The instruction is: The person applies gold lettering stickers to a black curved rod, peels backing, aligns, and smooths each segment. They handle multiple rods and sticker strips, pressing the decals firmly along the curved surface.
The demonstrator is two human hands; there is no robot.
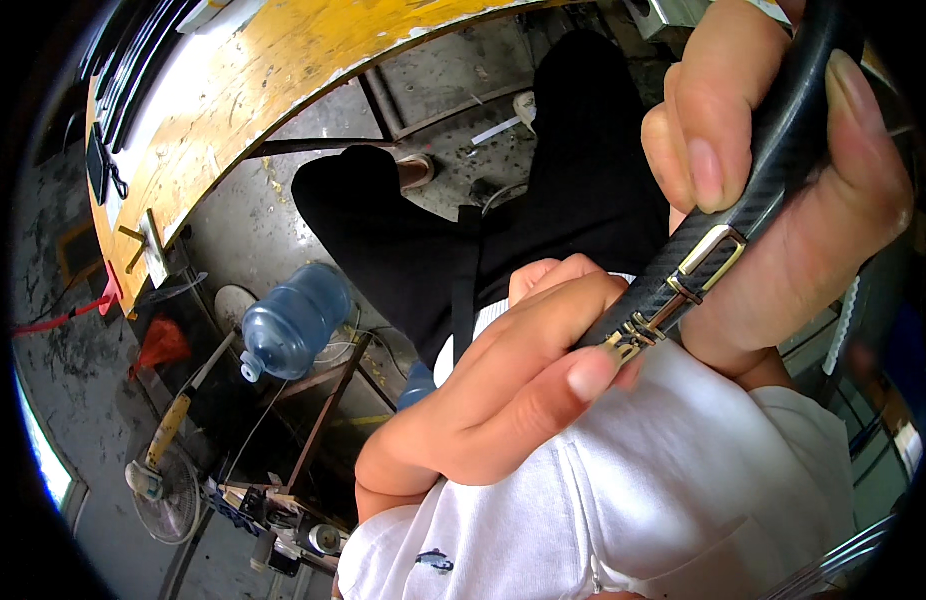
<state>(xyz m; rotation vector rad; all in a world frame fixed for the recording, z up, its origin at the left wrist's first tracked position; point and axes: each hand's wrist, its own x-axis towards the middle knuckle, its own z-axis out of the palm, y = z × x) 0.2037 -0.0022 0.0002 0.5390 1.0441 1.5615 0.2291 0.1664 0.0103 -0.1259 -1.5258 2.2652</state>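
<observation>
A black belt (783, 140) with a woven-look texture runs slantwise between my hands, close in front of my white shirt. Its gold-coloured buckle (686, 290) faces up, nearer to the lower end. My left hand (513, 370) is closed on that lower end, the thumb pressed by the metal prong end. Higher up, my right hand (793, 210) grips the strap between thumb and fingers. The belt's far ends are hidden by my hands and the picture's rim.
A worn yellow tabletop (253, 85) curves across the upper left, bearing several black strips (133, 75) and a dark flat object (97, 165). Below it stand a blue water jug (295, 320), a red bag (163, 345) and a fan (168, 500). My black-trousered legs (573, 200) extend under the table.
</observation>
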